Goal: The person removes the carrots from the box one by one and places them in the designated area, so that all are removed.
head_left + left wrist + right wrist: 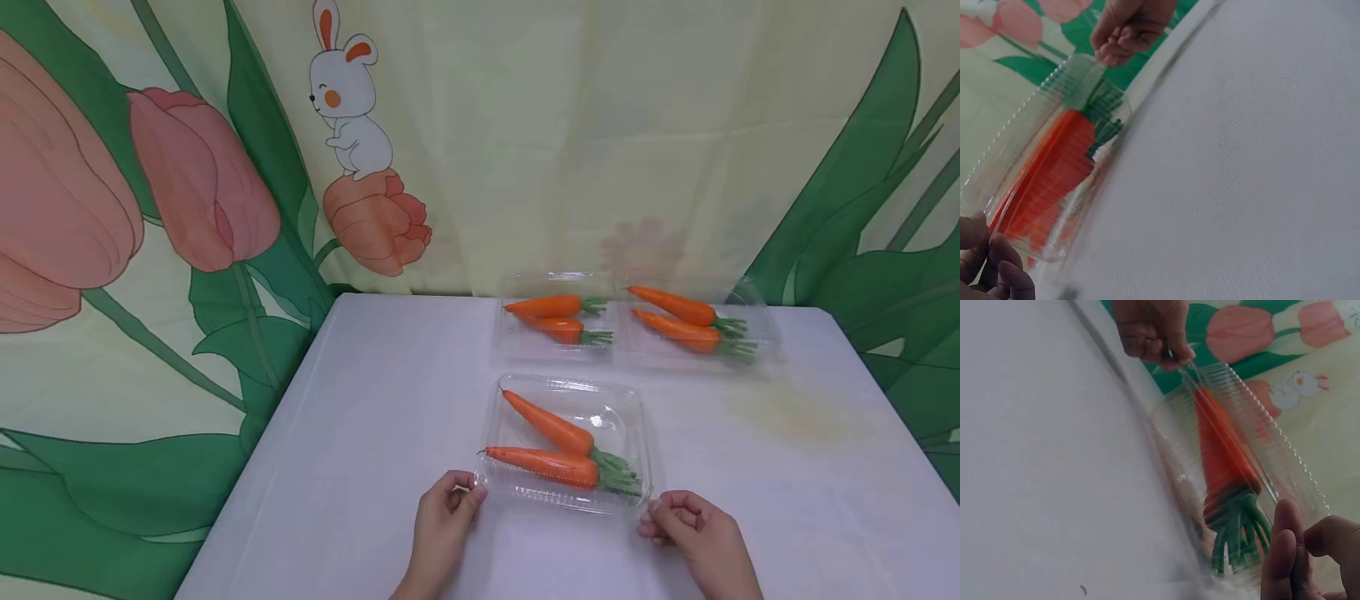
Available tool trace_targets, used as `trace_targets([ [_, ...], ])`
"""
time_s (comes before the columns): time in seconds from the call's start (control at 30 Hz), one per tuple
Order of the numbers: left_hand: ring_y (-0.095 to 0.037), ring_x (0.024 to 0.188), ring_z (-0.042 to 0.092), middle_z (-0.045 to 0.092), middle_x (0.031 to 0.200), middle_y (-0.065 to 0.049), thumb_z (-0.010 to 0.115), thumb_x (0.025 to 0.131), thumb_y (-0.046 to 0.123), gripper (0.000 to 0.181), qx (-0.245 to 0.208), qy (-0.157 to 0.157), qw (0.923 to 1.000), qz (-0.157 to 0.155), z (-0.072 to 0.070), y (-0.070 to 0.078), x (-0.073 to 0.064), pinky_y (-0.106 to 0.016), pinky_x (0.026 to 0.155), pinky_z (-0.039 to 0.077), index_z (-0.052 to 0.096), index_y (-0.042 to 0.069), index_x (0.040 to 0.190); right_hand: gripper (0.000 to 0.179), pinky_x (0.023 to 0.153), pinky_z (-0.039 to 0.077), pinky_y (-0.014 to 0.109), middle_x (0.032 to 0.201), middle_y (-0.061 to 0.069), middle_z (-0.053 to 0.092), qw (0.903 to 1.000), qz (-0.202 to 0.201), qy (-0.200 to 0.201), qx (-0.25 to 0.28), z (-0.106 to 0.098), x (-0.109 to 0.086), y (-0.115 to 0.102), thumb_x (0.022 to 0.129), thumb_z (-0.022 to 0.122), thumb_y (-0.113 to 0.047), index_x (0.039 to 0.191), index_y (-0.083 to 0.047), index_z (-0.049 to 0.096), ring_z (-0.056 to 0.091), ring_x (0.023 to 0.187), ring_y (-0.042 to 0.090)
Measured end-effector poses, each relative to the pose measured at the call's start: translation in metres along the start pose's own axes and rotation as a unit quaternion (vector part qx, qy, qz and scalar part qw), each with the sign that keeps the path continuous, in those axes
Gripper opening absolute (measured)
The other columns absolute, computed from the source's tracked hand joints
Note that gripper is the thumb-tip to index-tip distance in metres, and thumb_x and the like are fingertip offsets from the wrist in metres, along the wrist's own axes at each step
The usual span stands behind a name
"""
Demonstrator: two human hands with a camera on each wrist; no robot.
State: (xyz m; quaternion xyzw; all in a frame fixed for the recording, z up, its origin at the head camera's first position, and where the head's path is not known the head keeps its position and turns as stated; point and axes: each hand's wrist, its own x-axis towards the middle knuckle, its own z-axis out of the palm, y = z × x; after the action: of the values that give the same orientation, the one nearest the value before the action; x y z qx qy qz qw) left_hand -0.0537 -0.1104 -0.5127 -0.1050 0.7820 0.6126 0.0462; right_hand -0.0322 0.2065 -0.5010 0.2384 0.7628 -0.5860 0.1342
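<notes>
Near the middle of the table, in the head view, is a clear plastic clamshell box [566,502] with two carrots in it, an upper carrot [551,423] and a lower carrot [543,467], green stems to the right. My left hand [444,523] pinches the box's front left corner between thumb and fingers. At the front right corner, my right hand [699,533] pinches the rim. Both wrist views show the box from its front side, a hand at each end: left hand [994,262] near, right hand [1135,28] far in the left one.
Behind it, along the table's back edge, stand two more clear boxes, a left box [517,346] and a right box [761,333], each with two carrots. A white cloth [360,433] covers the table. A printed curtain [510,150] with tulips and a rabbit hangs behind.
</notes>
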Motion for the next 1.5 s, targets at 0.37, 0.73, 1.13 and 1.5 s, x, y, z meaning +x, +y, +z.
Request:
trace_targets([
  [0.37,-0.016,0.073,0.065,0.068,0.101,-0.006,0.066,0.101,0.03,0.029,-0.049,-0.024,0.9971,-0.053,0.001,0.0,0.005,-0.024,0.062,0.054,0.064,0.004,0.112,0.023,0.071,0.06,0.026,0.086,0.007,0.076,0.9997,0.01,-0.01,0.019,0.0,-0.002,0.003,0.101,0.066,-0.015,0.108,0.006,0.06,0.073,0.079,0.015],
  [0.73,-0.014,0.076,0.059,0.067,0.098,-0.003,0.061,0.103,0.028,0.027,-0.053,-0.03,0.997,-0.047,0.005,0.003,0.005,-0.021,0.061,0.05,0.069,0.003,0.107,0.033,0.073,0.06,0.025,0.09,0.007,0.075,0.9997,-0.013,-0.005,0.019,0.0,-0.005,0.005,0.101,0.067,-0.016,0.121,0.006,0.053,0.073,0.078,0.016],
  [1.13,-0.015,0.101,0.052,0.061,0.128,-0.007,0.057,0.104,0.033,0.038,-0.052,-0.058,0.9951,-0.062,0.005,0.016,0.001,-0.025,0.07,0.05,0.074,-0.001,0.1,0.082,0.073,0.058,0.02,0.108,-0.005,0.06,0.9879,-0.091,-0.008,0.125,0.024,-0.006,0.018,0.084,0.079,0.005,0.132,-0.015,0.016,0.069,0.082,0.005],
  [1.5,-0.017,0.093,0.053,0.059,0.105,0.0,0.051,0.108,0.032,0.036,-0.034,-0.088,0.9943,-0.048,0.005,0.017,-0.003,-0.027,0.073,0.051,0.068,0.001,0.106,0.095,0.084,0.056,0.015,0.131,-0.009,0.042,0.9748,-0.028,0.033,0.219,0.05,-0.009,0.011,0.09,0.075,0.002,0.141,-0.024,-0.001,0.063,0.091,-0.003],
])
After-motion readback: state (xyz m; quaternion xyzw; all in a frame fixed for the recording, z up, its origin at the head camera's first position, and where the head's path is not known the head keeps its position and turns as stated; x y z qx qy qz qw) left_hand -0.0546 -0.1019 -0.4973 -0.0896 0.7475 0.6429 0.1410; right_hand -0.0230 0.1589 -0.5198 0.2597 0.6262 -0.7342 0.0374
